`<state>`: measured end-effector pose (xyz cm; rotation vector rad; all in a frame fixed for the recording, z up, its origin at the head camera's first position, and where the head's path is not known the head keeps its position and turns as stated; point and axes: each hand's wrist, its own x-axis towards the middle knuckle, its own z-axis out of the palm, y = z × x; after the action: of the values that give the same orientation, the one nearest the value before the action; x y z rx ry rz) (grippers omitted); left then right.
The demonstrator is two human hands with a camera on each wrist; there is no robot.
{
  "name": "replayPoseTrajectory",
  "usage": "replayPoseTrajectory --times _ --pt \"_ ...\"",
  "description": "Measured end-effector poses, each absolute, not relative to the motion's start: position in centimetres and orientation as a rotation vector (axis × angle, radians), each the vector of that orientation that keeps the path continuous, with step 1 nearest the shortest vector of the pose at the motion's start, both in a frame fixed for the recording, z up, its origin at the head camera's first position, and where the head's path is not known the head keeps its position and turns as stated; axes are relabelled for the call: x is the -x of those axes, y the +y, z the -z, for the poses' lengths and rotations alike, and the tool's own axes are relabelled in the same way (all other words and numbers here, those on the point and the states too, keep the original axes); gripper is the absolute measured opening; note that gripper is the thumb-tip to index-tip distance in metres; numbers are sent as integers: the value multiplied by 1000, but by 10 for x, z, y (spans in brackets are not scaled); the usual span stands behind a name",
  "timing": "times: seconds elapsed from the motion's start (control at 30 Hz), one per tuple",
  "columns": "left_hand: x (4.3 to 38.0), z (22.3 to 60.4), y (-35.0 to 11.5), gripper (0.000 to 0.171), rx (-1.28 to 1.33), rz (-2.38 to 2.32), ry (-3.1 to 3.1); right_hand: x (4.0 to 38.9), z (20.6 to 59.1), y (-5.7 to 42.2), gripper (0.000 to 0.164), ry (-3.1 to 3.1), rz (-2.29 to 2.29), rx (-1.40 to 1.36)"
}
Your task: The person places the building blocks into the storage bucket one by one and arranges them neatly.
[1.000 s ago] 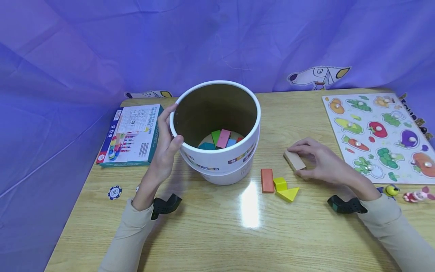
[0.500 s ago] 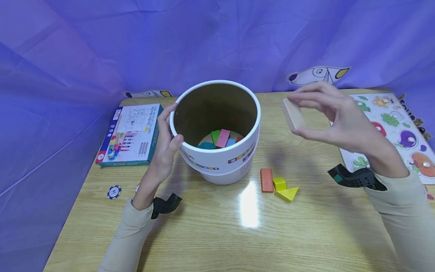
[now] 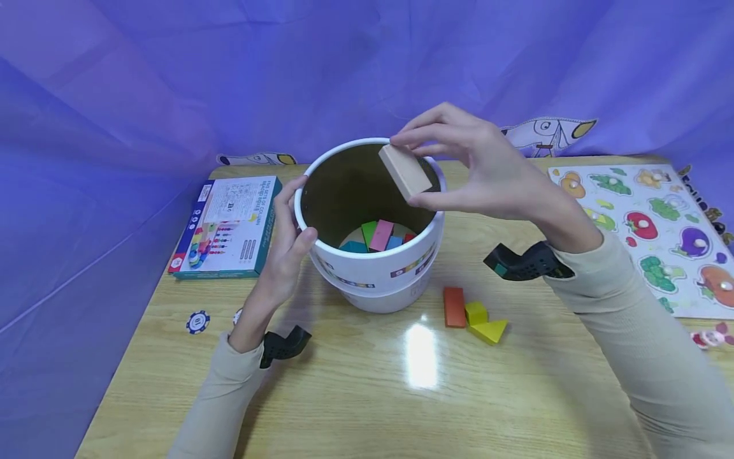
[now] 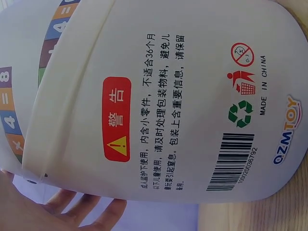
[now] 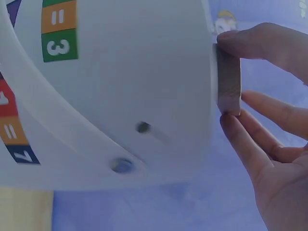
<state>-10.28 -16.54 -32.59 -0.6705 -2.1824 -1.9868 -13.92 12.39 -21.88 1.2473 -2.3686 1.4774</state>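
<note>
A white bucket (image 3: 373,280) stands on the table with coloured blocks at its bottom, among them a pink block (image 3: 381,236) and a green block (image 3: 368,232). At its left side my left hand (image 3: 282,261) holds it by the rim, thumb towards the front and fingers further back. My right hand (image 3: 487,169) pinches a plain wooden block (image 3: 404,171) between thumb and fingertips, tilted over the right part of the bucket's mouth. The right wrist view shows this wooden block (image 5: 228,79) at the rim; whether it touches cannot be told.
Right of the bucket lie a red block (image 3: 454,307), a yellow cube (image 3: 476,313) and a yellow triangular block (image 3: 490,331). A vegetable puzzle board (image 3: 648,223) is at the right, a toy box (image 3: 229,223) at the left. A poker chip (image 3: 197,322) lies nearer.
My right hand has lifted the wooden block off the table and carried it left to above the bucket. The left hand has stayed at the rim. The view has shifted slightly.
</note>
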Motion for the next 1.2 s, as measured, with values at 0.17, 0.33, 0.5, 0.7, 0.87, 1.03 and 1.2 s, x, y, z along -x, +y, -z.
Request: replayPoseTrajectory --times 0.17,0.33,0.5,0.7,0.87,1.03,1.2 --pt "103 327 -166 89 681 1980 -2177 144 225 115 54 -2374 -1519 -1252" --pt "103 327 -166 88 695 1987 -2154 146 229 113 52 -2366 -1527 -1258" --pt "103 327 -165 86 701 1986 -2147 140 229 121 52 -2362 -1546 -1270" --pt "103 327 -165 87 702 1979 -2154 120 238 149 59 -2299 -1500 -1326" --pt "104 328 -165 89 709 1966 -2165 96 268 184 61 -2320 -1471 -1279" --pt "105 328 -164 89 712 1971 -2165 72 316 218 62 -2497 -1350 -1202" --pt "103 329 -167 88 700 1986 -2159 55 361 232 56 -2600 -1313 -1269"
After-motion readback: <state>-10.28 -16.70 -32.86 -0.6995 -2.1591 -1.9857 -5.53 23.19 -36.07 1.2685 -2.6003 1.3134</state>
